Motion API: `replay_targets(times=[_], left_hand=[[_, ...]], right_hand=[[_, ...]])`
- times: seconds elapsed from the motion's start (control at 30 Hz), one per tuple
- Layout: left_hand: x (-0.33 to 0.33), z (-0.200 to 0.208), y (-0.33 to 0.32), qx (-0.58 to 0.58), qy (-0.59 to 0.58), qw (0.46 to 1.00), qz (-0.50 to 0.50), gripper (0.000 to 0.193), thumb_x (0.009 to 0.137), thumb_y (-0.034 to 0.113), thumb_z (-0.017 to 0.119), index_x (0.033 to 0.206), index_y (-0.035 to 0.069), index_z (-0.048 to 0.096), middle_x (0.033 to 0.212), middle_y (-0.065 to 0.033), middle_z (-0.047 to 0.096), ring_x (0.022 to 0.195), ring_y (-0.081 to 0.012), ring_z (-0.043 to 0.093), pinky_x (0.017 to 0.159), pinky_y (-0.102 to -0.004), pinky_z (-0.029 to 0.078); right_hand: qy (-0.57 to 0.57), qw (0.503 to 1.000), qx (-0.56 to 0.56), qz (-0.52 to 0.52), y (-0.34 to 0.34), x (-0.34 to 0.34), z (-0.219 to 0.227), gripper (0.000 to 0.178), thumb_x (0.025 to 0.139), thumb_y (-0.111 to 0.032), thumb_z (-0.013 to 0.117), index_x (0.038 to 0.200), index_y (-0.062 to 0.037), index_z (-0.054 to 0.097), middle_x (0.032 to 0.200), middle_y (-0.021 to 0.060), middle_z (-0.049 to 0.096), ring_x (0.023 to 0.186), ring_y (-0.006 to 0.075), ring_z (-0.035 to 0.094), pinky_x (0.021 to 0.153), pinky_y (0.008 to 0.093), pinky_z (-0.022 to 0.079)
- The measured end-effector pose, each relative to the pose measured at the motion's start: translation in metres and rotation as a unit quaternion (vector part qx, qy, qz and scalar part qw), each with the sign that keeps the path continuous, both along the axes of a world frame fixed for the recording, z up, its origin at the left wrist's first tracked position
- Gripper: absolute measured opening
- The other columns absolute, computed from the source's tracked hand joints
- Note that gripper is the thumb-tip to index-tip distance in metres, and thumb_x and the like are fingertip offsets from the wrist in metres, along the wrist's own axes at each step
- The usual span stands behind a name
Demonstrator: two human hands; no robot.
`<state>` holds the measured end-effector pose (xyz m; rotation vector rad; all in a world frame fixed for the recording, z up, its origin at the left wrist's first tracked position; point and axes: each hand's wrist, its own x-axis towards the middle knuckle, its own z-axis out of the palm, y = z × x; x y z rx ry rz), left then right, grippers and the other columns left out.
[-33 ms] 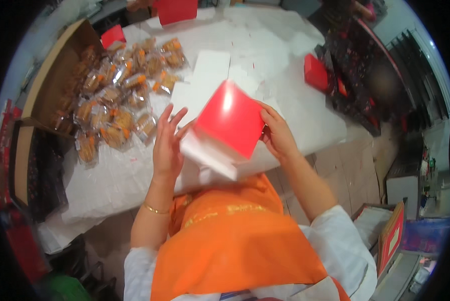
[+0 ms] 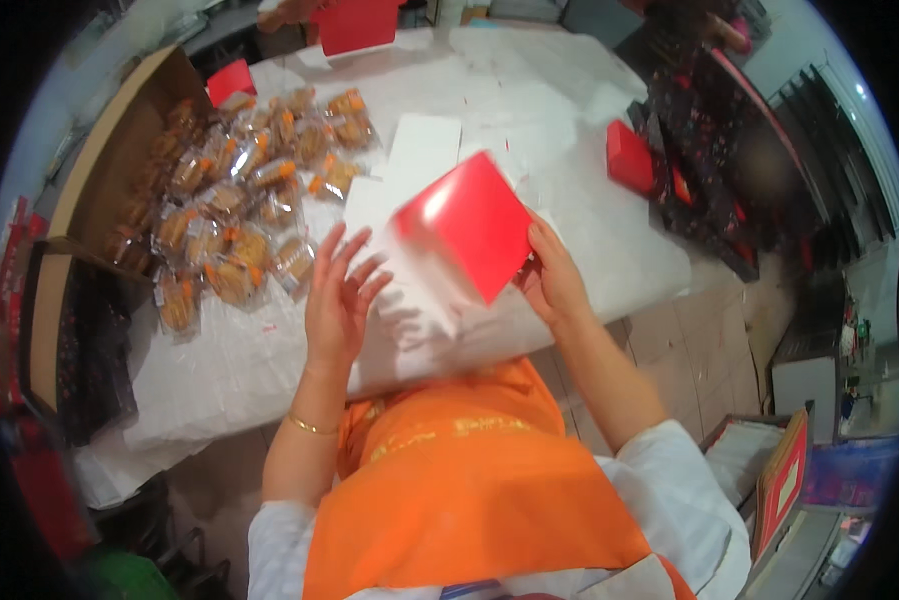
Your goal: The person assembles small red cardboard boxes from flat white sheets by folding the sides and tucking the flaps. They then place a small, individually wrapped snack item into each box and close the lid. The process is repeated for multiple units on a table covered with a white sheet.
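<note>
A glossy red cardboard box [image 2: 467, 222], slightly blurred and tilted, is held above the near part of the table. My right hand [image 2: 551, 268] grips it at its right side, thumb on the edge and the other fingers partly hidden behind. Left of the box, my left hand [image 2: 341, 298] is open with its fingers spread, touching nothing. Beneath the box lie white card pieces [image 2: 424, 146] on the white-covered table. Beyond my left hand is a pile of bagged round baked goods [image 2: 231, 200] in clear wrappers with orange marks.
A brown carton [image 2: 119, 130] lies on its side behind the bagged goods. Another small red box [image 2: 231, 82] sits at the far left. Across the table, a person's hand [image 2: 287, 12] is by a red box [image 2: 357, 27]. Dark patterned boxes [image 2: 734, 140] and a red box [image 2: 629, 157] stand right.
My left hand has come away from the red box and its fingers have spread. The box has turned and shifted slightly right in my right hand, and its white flap shows less.
</note>
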<state>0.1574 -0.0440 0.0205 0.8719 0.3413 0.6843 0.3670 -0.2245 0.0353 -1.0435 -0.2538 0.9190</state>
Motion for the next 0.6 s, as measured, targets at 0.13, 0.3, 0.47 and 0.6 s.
replay_targets(times=[0.13,0.3,0.47,0.6], left_hand=[[-0.002,-0.039,-0.037,0.027,0.007,1.000,-0.015,0.087,0.085,-0.007,0.068,0.156,0.015,0.023,0.143,-0.0110,0.047,0.130,-0.0246,0.049,0.105,-0.0410,0.048],[-0.004,-0.031,-0.051,0.044,0.050,0.983,0.171,0.068,0.093,0.000,0.061,0.151,0.003,0.027,0.142,-0.0091,0.047,0.131,-0.0182,0.046,0.108,-0.0352,0.042],[-0.048,-0.007,-0.042,0.150,0.128,0.971,0.138,0.075,0.092,0.001,0.060,0.155,0.003,0.019,0.145,-0.0148,0.044,0.132,-0.0210,0.047,0.110,-0.0380,0.042],[-0.057,-0.001,-0.058,0.164,0.079,0.978,0.097,0.077,0.092,0.000,0.060,0.155,0.003,0.015,0.151,-0.0176,0.036,0.136,-0.0251,0.044,0.111,-0.0396,0.039]], right_hand=[[0.092,0.990,0.090,-0.064,0.034,-0.040,-0.027,0.052,0.106,-0.025,0.049,0.154,-0.0230,0.030,0.140,0.0046,0.052,0.119,0.0197,0.055,0.099,0.0418,0.049],[0.008,0.986,0.032,0.161,0.034,-0.106,-0.050,0.077,0.099,-0.034,0.062,0.159,-0.0254,0.014,0.149,0.0026,0.043,0.133,0.0223,0.045,0.102,0.0452,0.045],[-0.329,0.942,-0.010,0.070,0.015,-0.062,-0.042,0.086,0.098,-0.050,0.057,0.159,-0.0090,0.012,0.147,0.0145,0.043,0.133,0.0256,0.046,0.109,0.0429,0.040],[-0.466,0.877,0.015,0.115,0.020,-0.063,0.000,0.054,0.102,-0.028,0.053,0.148,-0.0035,0.037,0.140,0.0164,0.047,0.127,0.0256,0.049,0.108,0.0394,0.038]])
